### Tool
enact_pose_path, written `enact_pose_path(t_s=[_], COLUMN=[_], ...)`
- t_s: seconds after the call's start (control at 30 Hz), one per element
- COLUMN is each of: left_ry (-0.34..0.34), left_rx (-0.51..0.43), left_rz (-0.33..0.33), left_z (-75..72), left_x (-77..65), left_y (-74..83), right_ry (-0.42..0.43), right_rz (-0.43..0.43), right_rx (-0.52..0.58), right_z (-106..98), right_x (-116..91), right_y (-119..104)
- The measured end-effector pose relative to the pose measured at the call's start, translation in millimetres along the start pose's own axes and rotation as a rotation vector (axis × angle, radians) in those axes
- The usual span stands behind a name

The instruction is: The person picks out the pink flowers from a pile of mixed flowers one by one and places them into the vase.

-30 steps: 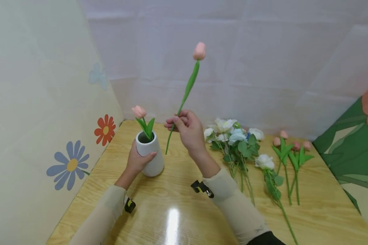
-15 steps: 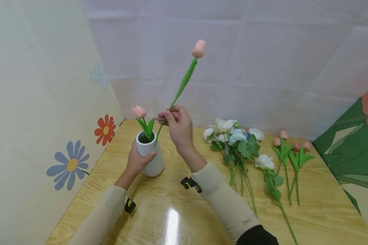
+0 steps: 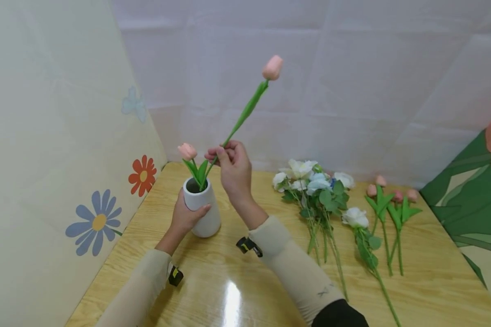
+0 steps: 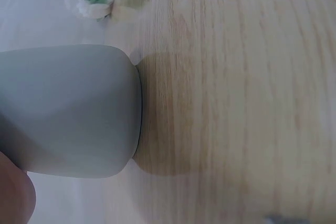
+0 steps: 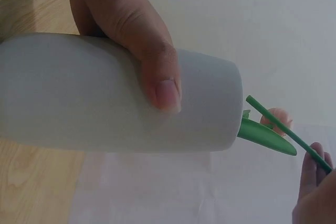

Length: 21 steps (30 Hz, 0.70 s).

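Note:
A white vase stands upright on the wooden table, gripped round its upper side by my left hand. One pink tulip with green leaves stands in the vase. My right hand pinches a second pink tulip by its green stem, flower up and leaning right. Its lower end is at the vase's mouth; in the right wrist view the stem tip shows just off the rim. The left wrist view has the vase's lower part on the tabletop.
Right of the vase lies a bunch of white and pale blue flowers. Beyond it are a single white rose and several pink tulips. A pale cloth hangs behind the table, and a floral-printed panel borders the left.
My right hand has moved left with the tulip, bringing its stem end from beside the vase to the vase's mouth. My left hand keeps its grip on the vase.

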<state>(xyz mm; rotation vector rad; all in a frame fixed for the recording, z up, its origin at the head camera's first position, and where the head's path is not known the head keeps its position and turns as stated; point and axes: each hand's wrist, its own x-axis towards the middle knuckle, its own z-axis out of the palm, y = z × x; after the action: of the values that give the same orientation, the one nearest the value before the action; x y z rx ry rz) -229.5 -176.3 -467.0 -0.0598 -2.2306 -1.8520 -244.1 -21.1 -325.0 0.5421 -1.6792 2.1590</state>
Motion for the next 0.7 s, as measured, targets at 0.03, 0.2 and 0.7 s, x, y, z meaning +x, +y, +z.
enact_pose_path(t_s=[0.03,0.2,0.7], left_ry=[0.001,0.000,-0.011], left_rx=[-0.002,0.007,0.004], left_rz=[0.004,0.009,0.032], left_z=[0.1,0.0,-0.5], left_x=[0.1,0.2,0.4], left_y=[-0.2,-0.6,-1.9], right_ry=[-0.003,-0.031,-0.124], right_rz=[-0.009,-0.047,-0.039], right_rx=[-0.007,-0.063,-0.123], right_z=[0.4,1.8,5.1], right_x=[-0.4,-3.5,-19.7], right_y=[0.3,2.5,18.5])
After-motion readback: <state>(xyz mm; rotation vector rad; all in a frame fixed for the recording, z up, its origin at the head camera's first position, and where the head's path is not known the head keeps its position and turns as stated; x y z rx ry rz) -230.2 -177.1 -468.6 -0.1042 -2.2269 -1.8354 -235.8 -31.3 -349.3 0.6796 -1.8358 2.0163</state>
